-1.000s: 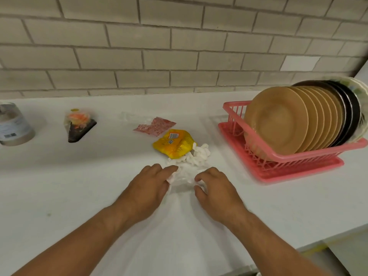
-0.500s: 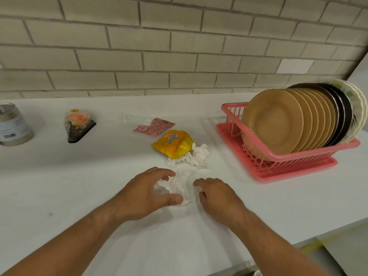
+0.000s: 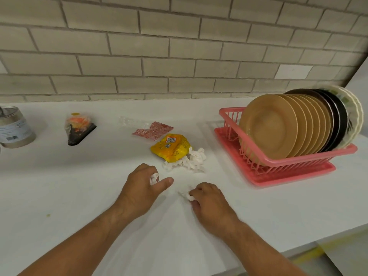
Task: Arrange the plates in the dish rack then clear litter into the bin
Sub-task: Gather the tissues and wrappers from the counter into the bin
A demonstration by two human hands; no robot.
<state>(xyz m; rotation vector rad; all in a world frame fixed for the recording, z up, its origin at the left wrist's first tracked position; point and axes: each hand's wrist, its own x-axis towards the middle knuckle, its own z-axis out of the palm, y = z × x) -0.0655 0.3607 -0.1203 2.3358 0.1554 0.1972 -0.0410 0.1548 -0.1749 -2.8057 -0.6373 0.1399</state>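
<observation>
Several brown, black and white plates [image 3: 272, 126] stand upright in the pink dish rack [image 3: 278, 164] at the right. My left hand [image 3: 142, 188] grips white paper scraps [image 3: 154, 178] in its curled fingers. My right hand [image 3: 209, 204] pinches another white scrap [image 3: 188, 196] against the counter. More white scraps [image 3: 191, 160] lie beside a yellow wrapper [image 3: 171, 147], just beyond my hands. A red wrapper [image 3: 152, 130] lies further back.
A triangular snack packet [image 3: 78, 128] and a metal tin [image 3: 14, 128] sit at the left of the white counter [image 3: 59, 186]. A brick wall runs behind. The counter's front edge drops off at the lower right. No bin is in view.
Both hands gathered the white scraps between them, then drew apart, each now holding a bunch. The pile in front of them has shrunk.
</observation>
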